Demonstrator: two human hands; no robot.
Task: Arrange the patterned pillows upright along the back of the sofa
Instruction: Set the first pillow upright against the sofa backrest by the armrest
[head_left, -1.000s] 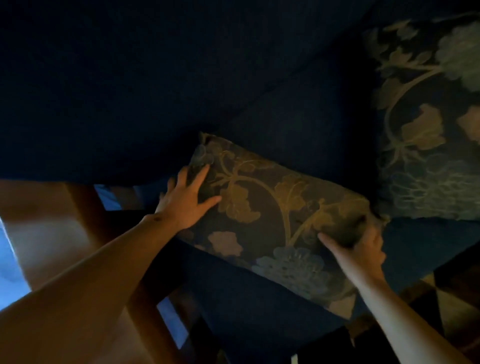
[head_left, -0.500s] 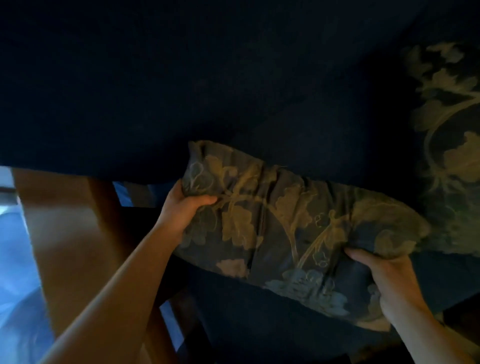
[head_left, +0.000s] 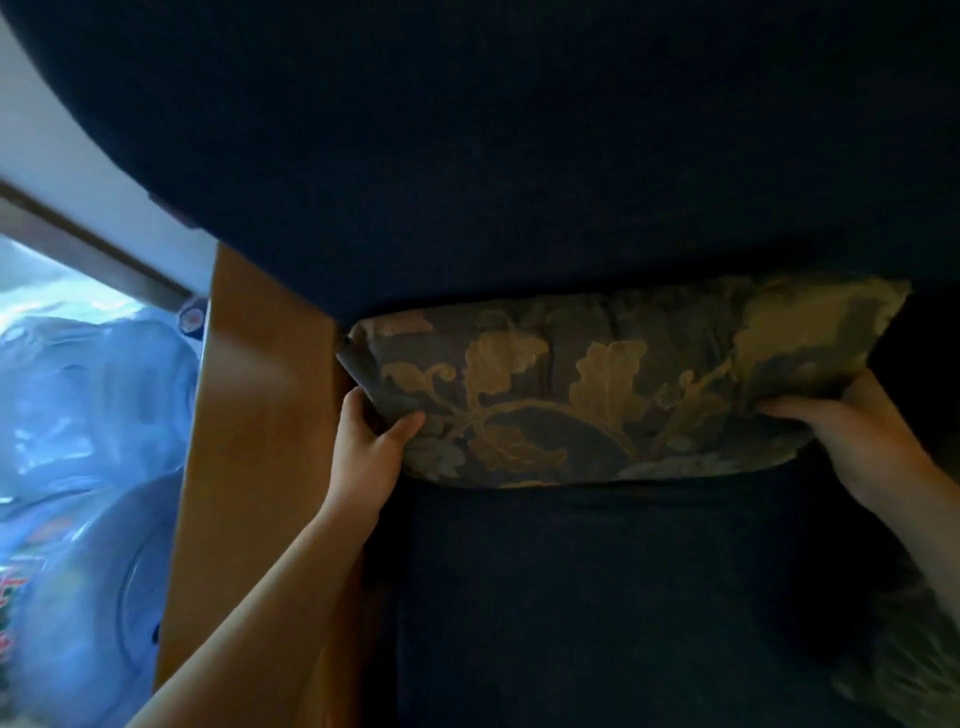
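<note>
A dark pillow with a gold leaf pattern (head_left: 597, 384) stands on its long edge against the dark blue sofa back (head_left: 519, 145), at the left end of the seat (head_left: 623, 597). My left hand (head_left: 366, 447) grips its lower left corner, thumb on the front. My right hand (head_left: 852, 441) grips its lower right corner. A blurred bit of a second patterned pillow (head_left: 914, 665) shows at the bottom right edge.
A wooden sofa arm (head_left: 254, 441) runs along the left of the seat. Beyond it lies blue plastic-wrapped stuff (head_left: 78, 467) under a light wall and a window frame (head_left: 83, 244).
I lifted the pillow from lying slanted on the seat and set it up against the sofa back, both hands closing on its corners. The view swung left; the other pillow left the upper right.
</note>
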